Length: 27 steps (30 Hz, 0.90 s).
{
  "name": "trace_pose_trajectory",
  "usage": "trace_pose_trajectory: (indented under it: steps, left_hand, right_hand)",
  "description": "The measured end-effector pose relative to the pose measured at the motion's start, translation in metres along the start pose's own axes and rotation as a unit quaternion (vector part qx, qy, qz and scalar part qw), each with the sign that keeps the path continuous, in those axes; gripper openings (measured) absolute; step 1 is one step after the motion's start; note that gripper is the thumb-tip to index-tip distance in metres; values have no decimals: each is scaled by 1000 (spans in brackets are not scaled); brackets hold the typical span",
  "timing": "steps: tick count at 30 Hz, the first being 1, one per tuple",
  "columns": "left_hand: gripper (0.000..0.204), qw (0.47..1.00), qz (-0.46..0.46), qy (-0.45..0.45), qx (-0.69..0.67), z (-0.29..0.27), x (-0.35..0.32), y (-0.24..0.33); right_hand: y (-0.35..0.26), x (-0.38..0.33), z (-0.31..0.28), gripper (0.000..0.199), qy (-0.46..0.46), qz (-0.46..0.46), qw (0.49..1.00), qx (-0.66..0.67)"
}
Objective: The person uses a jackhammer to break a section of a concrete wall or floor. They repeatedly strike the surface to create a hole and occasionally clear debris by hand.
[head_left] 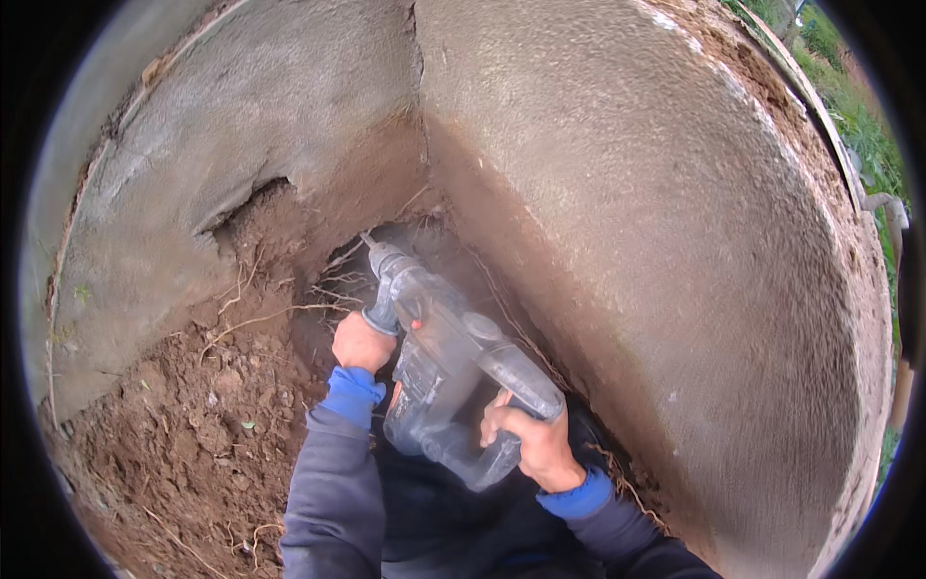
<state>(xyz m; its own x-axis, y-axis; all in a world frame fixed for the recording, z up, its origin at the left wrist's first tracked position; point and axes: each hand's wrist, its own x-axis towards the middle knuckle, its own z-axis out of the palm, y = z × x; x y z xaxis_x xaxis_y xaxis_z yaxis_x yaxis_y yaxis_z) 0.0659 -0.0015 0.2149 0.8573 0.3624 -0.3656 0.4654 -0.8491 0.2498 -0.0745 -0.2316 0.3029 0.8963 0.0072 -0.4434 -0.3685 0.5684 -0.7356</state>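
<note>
A dusty grey rotary hammer drill (439,333) lies across the middle of the view, slanting up to the left. My left hand (363,343) is closed round its side handle, just behind the chuck. Farther back, my right hand (540,439) wraps the rear grip, its fingers curled through the handle loop. The short bit (367,238) points at the dark hollow low in the wall corner, among thin roots (338,280). Whether its tip touches the soil or the wall I cannot tell. Haze blurs the tool's body.
Two rough concrete walls meet at a corner ahead; the right wall (656,222) curves close past my right arm. A broken gap (253,201) opens in the left wall. Loose brown soil (212,434) with roots heaps up at left. Grass (873,135) shows beyond the far-right rim.
</note>
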Motion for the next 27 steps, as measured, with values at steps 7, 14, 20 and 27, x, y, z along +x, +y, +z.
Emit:
trace_pose_trajectory:
  steps: [7, 14, 20, 27]
  left_hand:
    - [44, 998, 28, -48, 26, 24, 4, 3]
    - [46, 958, 75, -239, 143, 66, -30, 16]
    - [42, 940, 132, -225, 221, 58, -44, 18]
    - [40, 947, 128, -145, 255, 30, -69, 25]
  right_hand:
    - [39, 21, -56, 8, -31, -43, 995, -90]
    - [61, -22, -125, 18, 143, 186, 945, 229]
    - [64, -23, -145, 26, 74, 195, 928, 308]
    - [65, -19, -158, 30, -24, 185, 921, 343]
